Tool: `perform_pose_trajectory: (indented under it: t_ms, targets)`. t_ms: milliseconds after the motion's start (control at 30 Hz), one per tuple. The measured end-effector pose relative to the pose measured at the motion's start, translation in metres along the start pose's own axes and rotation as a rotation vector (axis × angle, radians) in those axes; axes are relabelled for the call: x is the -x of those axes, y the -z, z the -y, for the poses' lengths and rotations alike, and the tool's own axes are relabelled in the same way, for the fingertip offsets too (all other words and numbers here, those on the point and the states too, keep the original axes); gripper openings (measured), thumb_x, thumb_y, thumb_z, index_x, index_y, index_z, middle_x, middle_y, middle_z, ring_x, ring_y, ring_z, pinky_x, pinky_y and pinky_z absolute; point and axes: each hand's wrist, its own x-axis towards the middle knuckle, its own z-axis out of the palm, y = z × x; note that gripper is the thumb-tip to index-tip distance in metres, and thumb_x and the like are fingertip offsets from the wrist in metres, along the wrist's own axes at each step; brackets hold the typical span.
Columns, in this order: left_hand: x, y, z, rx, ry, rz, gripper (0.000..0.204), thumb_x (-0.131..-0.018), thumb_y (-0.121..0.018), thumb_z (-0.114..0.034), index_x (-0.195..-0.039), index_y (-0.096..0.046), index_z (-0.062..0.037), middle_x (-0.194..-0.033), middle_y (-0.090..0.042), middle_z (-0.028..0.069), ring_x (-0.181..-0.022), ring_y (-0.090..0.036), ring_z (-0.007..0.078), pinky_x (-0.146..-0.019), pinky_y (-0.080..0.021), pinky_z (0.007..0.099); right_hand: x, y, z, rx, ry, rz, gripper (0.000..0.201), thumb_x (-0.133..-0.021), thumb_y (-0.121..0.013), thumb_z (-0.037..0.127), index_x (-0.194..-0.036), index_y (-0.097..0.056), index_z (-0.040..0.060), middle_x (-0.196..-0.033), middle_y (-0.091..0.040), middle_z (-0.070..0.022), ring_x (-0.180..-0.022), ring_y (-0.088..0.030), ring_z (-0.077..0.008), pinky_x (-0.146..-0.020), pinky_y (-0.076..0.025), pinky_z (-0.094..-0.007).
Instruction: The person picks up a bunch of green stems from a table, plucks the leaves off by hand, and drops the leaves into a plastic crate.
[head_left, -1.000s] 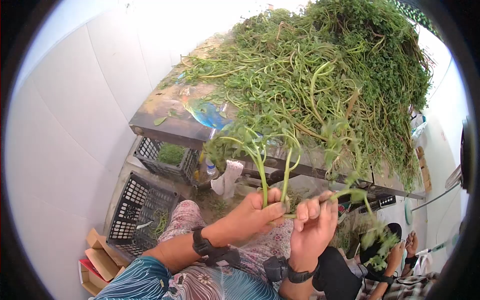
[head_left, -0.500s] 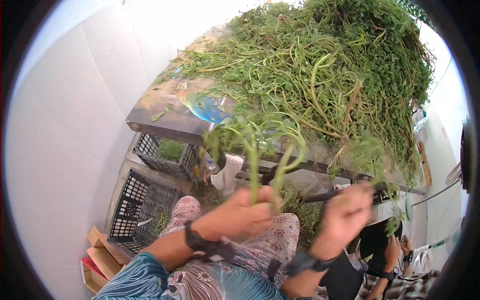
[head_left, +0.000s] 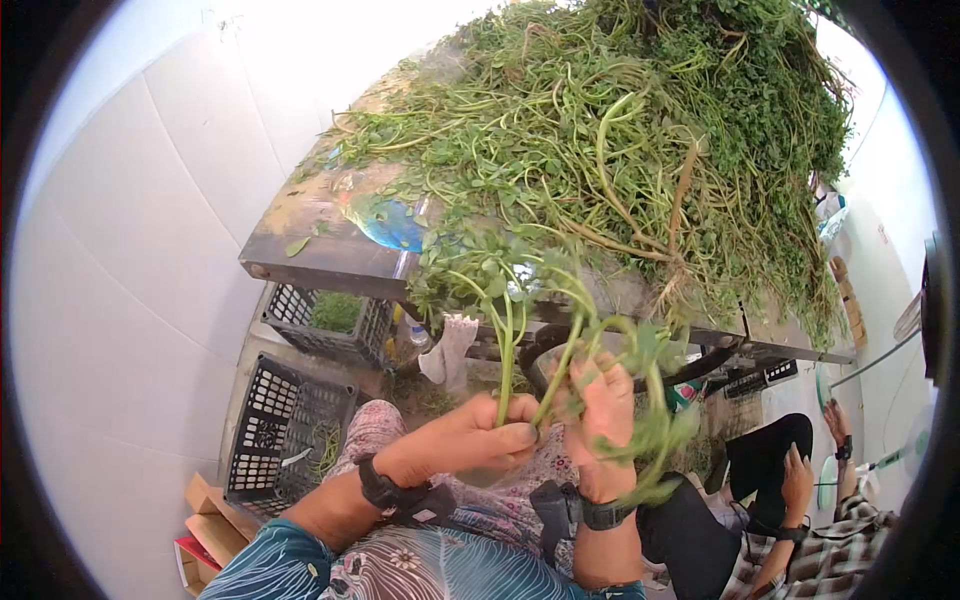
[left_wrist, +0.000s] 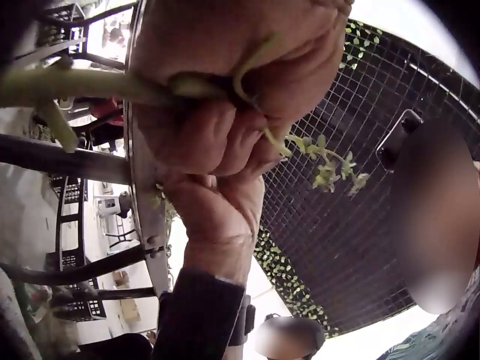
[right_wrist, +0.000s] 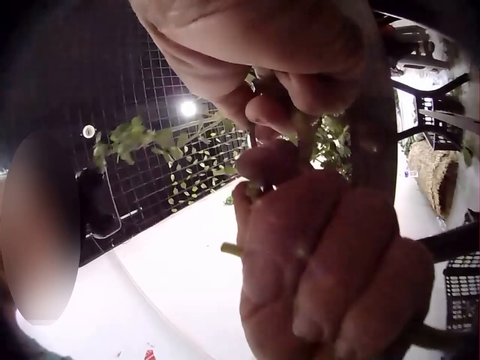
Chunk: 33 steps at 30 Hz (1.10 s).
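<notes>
In the head view my left hand (head_left: 478,435) grips several thick green stems (head_left: 508,365) that stand up from the fist, their leafy tops bending over at the table edge. Close beside it, my right hand (head_left: 603,410) pinches a leafy green sprig (head_left: 655,430), which droops down over the wrist side of that hand. The left wrist view shows a thick stem (left_wrist: 82,86) running into the curled fingers of the left hand. Seen from the right wrist, the fingertips of both hands meet, and a short cut stem end (right_wrist: 231,248) pokes out below them.
A big heap of leafy greens (head_left: 690,150) covers much of the wooden table (head_left: 300,240). Below stand two black crates (head_left: 275,430), one with greens inside. A pale glove (head_left: 450,350) hangs under the table edge. Another person's hands (head_left: 797,485) are at the right.
My right hand swung out to the right with the sprig, then came back beside the left hand. The left hand keeps its hold on the stems.
</notes>
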Motion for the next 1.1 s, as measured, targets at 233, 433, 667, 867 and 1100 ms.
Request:
perform_pose_trajectory:
  t_ms: [233,433,667,867,1100]
  targets:
    - [0.006,0.011,0.007,0.017,-0.028,-0.061,0.021,-0.091,-0.042,-0.019,-0.103,-0.05,-0.0038,-0.06,-0.038,-0.0062,-0.049,-0.032,0.0034,-0.044,-0.024,0.0188,-0.019,0.005,0.013,-0.071,0.02,-0.006,0.012,-0.084,-0.054,0.014,-0.092,-0.053,0.0062,-0.073,-0.055,-0.0016,-0.053,-0.042,-0.0051,-0.041,-0.027,-0.0164]
    - [0.017,0.024,0.014,0.078,0.03,-0.073,0.025,-0.09,-0.045,-0.021,-0.105,-0.052,-0.0021,-0.061,-0.041,-0.0047,-0.051,-0.035,0.0041,-0.046,-0.027,0.0192,-0.02,0.009,0.025,-0.258,-0.005,0.016,0.017,-0.084,-0.055,0.014,-0.098,-0.051,0.0052,-0.085,-0.059,-0.0082,-0.054,-0.044,-0.0065,-0.04,-0.03,-0.0164]
    - [0.015,0.005,-0.004,-0.155,-0.112,-0.011,0.027,-0.088,-0.051,-0.021,-0.104,-0.054,0.0011,-0.07,-0.047,-0.0031,-0.059,-0.04,0.0046,-0.052,-0.031,0.0177,-0.023,0.013,0.018,-0.356,-0.012,0.129,0.023,-0.081,-0.057,0.011,-0.102,-0.05,0.0064,-0.087,-0.057,-0.0072,-0.055,-0.044,-0.0071,-0.043,-0.032,-0.016]
    - [0.011,-0.001,-0.011,-0.298,-0.029,-0.092,0.02,-0.087,-0.05,-0.017,-0.096,-0.056,-0.0007,-0.065,-0.047,-0.0056,-0.057,-0.04,0.0038,-0.051,-0.031,0.0174,-0.015,0.012,0.02,-0.356,0.054,0.138,0.02,-0.084,-0.051,0.013,-0.103,-0.049,0.0067,-0.082,-0.057,-0.0085,-0.056,-0.045,-0.0087,-0.044,-0.033,-0.0188]
    - [-0.001,0.054,0.017,0.381,-0.035,-0.464,0.014,-0.088,-0.049,-0.022,-0.091,-0.053,-0.0097,-0.054,-0.035,-0.0069,-0.046,-0.032,0.0042,-0.041,-0.028,0.0214,0.023,-0.001,0.013,0.019,0.541,0.01,0.021,-0.089,-0.047,0.023,-0.103,-0.045,0.0071,-0.075,-0.048,-0.0036,-0.061,-0.042,-0.0098,-0.05,-0.034,-0.0201]
